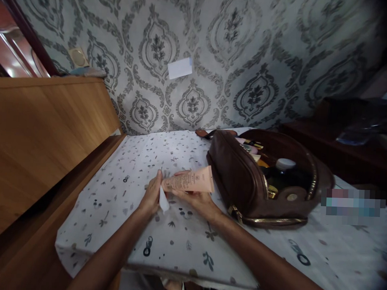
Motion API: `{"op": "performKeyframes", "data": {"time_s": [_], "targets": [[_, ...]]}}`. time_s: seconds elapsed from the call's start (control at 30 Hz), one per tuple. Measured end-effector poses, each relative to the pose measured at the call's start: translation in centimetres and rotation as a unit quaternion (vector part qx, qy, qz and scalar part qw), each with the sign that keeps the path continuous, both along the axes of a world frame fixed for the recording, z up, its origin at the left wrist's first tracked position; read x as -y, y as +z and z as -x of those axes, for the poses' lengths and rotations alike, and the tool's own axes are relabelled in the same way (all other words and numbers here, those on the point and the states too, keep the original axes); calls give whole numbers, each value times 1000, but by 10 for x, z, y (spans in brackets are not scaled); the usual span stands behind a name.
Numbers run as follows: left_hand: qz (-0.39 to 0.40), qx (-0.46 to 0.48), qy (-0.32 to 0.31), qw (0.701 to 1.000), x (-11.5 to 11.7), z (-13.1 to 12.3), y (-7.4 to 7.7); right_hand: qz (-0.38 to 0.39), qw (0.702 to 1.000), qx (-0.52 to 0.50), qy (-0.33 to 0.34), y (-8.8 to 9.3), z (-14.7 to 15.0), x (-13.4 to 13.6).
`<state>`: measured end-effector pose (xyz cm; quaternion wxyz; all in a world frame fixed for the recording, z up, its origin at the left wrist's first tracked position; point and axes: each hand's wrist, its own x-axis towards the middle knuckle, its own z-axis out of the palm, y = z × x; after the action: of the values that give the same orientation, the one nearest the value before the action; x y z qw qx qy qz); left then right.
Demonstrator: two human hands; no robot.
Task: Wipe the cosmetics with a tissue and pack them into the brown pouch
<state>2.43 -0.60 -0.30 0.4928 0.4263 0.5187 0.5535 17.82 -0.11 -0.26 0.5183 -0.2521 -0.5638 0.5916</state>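
Observation:
A peach-coloured squeeze tube [197, 180] with small printed text lies sideways over the cloth-covered surface, its flat end pointing right. My right hand [198, 201] is wrapped round it from below, with fingertips showing along its upper edge. At the tube's left end, my left hand [153, 193] is closed on a white tissue [163, 200], which hangs down between that hand and the tube. The left fingers press the tissue toward this end, so the cap there is hidden. Just right of the tube stands a brown toiletry bag [235, 180], unzipped, with several items inside.
Inside the bag a white-capped bottle [285, 164] stands among smaller items. The patterned white cloth [142, 156] reaches the wallpapered wall [197, 39]. A wooden panel [51, 127] rises on the left. Dark furniture [311, 132] and a blurred-out patch [353, 204] are on the right.

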Motion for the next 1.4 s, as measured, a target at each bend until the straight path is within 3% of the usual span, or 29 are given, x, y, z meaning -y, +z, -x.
{"op": "performKeyframes", "data": {"time_s": [0.13, 0.27, 0.43, 0.73, 0.9, 1.03, 1.23, 1.4], "targets": [[82, 61, -13, 995, -4, 2, -1, 17, 1000, -10, 13, 0, 1, 1], [176, 141, -103, 969, -5, 7, -1, 1, 997, -7, 71, 3, 1, 2], [159, 274, -135, 939, -5, 7, -4, -9, 996, -2, 87, 11, -1, 6], [128, 360, -127, 915, 1, 4, -3, -12, 997, 24, 69, 15, 1, 12], [155, 350, -105, 918, 0, 7, -4, -14, 999, 17, 47, 15, 6, 16], [124, 338, -81, 929, 0, 3, -2, -43, 999, 23, -24, 11, 14, 12], [49, 162, 1, 985, 14, -13, 9, -35, 989, 43, -139, 19, 12, 12], [-23, 40, -38, 998, 28, -26, 9, -23, 961, 89, -261, 20, 6, 15]]}}
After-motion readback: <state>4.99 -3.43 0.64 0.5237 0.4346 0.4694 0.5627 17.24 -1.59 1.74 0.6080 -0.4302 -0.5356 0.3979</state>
